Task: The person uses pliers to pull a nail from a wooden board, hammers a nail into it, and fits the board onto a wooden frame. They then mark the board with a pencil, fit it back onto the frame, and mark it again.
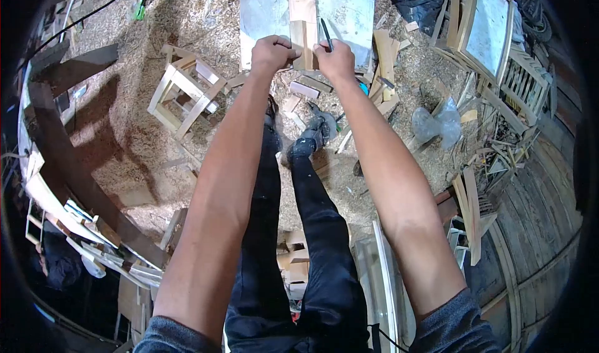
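Note:
A pale wooden board [302, 2] lies on a grey-white work surface [264, 9] at the top centre. Over its near end sits a shorter wooden block [299, 44], pointing toward me. My left hand [271, 54] is closed at the block's left edge, thumb and fingers gripping it. On the other side, my right hand [337, 59] is closed around a dark pen or pencil [326, 33], which slants up past the board's right edge. The thumb of that hand touches the right side of the wood.
Sawdust and offcuts cover the floor [187, 28]. A small wooden frame [187, 94] stands at left. Wood strips [385, 59] and a hammer-like tool [385, 83] lie right of the work surface. Further right are a black bag [418, 4], clear plastic [437, 123] and a framed panel [490, 25].

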### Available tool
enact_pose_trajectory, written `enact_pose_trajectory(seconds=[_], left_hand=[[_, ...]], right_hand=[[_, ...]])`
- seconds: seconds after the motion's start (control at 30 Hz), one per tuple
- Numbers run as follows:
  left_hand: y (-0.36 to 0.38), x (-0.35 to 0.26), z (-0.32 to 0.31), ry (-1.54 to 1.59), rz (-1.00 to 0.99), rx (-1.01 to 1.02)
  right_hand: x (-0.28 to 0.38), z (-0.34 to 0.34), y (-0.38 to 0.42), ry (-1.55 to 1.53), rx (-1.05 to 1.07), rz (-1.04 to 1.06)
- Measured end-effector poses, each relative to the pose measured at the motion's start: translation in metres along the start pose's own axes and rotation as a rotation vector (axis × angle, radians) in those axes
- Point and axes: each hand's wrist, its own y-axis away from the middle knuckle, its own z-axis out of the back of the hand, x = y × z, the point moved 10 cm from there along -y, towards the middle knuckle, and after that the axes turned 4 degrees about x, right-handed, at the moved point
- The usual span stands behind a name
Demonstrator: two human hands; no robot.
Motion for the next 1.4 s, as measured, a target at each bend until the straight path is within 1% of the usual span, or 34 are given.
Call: enact_pose_trajectory(seconds=[0.07,0.1,0.13,0.17,0.2,0.23,0.27,0.33,0.37,0.43,0.47,0.53,0.57,0.6,0.67,0.7,0.77,0.8,0.87,0.9,0.97,1.0,1.03,1.07,1.1,1.13,1.2,1.23,1.3,1.37,1.4], left_hand=[[0.007,0.006,-0.002,0.053,0.013,0.014],[0.012,0.008,-0.004,0.111,0.025,0.029],[0.014,0.013,-0.006,0.109,0.020,0.026],[0.017,0.016,-0.009,0.125,-0.031,0.030],[0.022,0.012,-0.010,0.141,-0.086,0.031],[0.023,0.014,-0.012,0.142,-0.075,0.032],[0.024,0.018,-0.015,0.176,-0.050,0.048],[0.030,0.019,-0.028,0.327,0.025,0.102],[0.032,0.018,-0.030,0.324,0.027,0.099],[0.045,0.011,-0.040,0.319,0.072,0.178],[0.052,0.010,-0.040,0.318,0.076,0.173],[0.058,0.012,-0.048,0.287,0.096,0.242],[0.059,0.011,-0.047,0.278,0.097,0.232],[0.056,0.015,-0.047,0.279,0.097,0.233],[0.045,0.015,-0.039,0.320,0.019,0.164],[0.042,0.013,-0.031,0.335,0.005,0.094],[0.036,0.008,-0.021,0.286,-0.023,0.067],[0.034,0.004,-0.014,0.236,-0.050,0.043],[0.030,-0.004,-0.016,0.224,-0.081,0.072],[0.028,-0.001,-0.018,0.268,-0.074,0.041],[0.023,-0.001,-0.028,0.318,-0.068,0.010],[0.021,0.000,-0.030,0.407,-0.068,-0.061],[0.016,0.003,-0.032,0.493,-0.069,-0.131],[0.010,0.004,-0.039,0.495,-0.066,-0.127],[0.000,0.010,-0.040,0.481,-0.090,-0.202],[-0.003,0.012,-0.040,0.466,-0.113,-0.277],[-0.008,0.019,-0.050,0.507,-0.125,-0.288],[-0.008,0.019,-0.050,0.488,-0.163,-0.303],[-0.001,0.010,-0.046,0.464,-0.204,-0.322],[0.023,-0.002,-0.051,0.760,-0.130,-0.227],[0.027,-0.003,-0.049,0.755,-0.133,-0.226]], right_hand=[[-0.005,-0.005,0.006,0.039,0.128,-0.030],[-0.005,-0.002,0.009,0.036,0.126,-0.027],[-0.007,-0.005,0.013,0.041,0.171,-0.028],[-0.008,-0.008,0.017,0.046,0.216,-0.028],[-0.008,-0.008,0.019,0.042,0.214,-0.019],[-0.007,-0.005,0.020,0.020,0.174,0.004],[-0.006,-0.003,0.020,-0.003,0.135,0.024],[-0.002,-0.007,0.017,0.031,0.143,0.021],[-0.002,-0.005,0.018,0.066,0.089,0.008],[0.007,0.004,0.028,0.145,0.021,-0.003],[0.012,0.007,0.035,0.142,0.027,-0.004],[0.015,0.010,0.040,0.241,0.040,0.010],[0.010,0.003,0.037,0.277,0.094,0.050],[0.008,0.003,0.035,0.278,0.094,0.051],[0.011,0.005,0.036,0.280,0.049,0.159],[0.007,0.006,0.035,0.282,0.053,0.156],[-0.008,0.026,0.025,0.090,-0.063,0.058],[-0.015,0.036,0.020,0.101,-0.119,0.053],[-0.022,0.046,0.015,0.146,-0.108,0.017],[-0.023,0.046,0.012,0.155,-0.107,0.012],[-0.018,0.043,0.007,0.193,-0.108,0.051],[-0.015,0.040,0.009,0.199,-0.105,0.048],[-0.006,0.045,0.013,0.193,-0.181,0.101],[0.004,0.051,0.018,0.187,-0.258,0.153],[0.008,0.053,0.021,0.188,-0.280,0.178],[0.008,0.052,0.023,0.193,-0.282,0.175],[0.018,0.038,0.025,0.192,-0.160,0.259],[0.023,0.030,0.027,0.190,-0.097,0.302],[0.027,0.023,0.031,0.211,-0.086,0.285],[0.025,0.020,0.036,0.249,-0.092,0.212],[0.025,0.019,0.035,0.244,-0.095,0.210]])
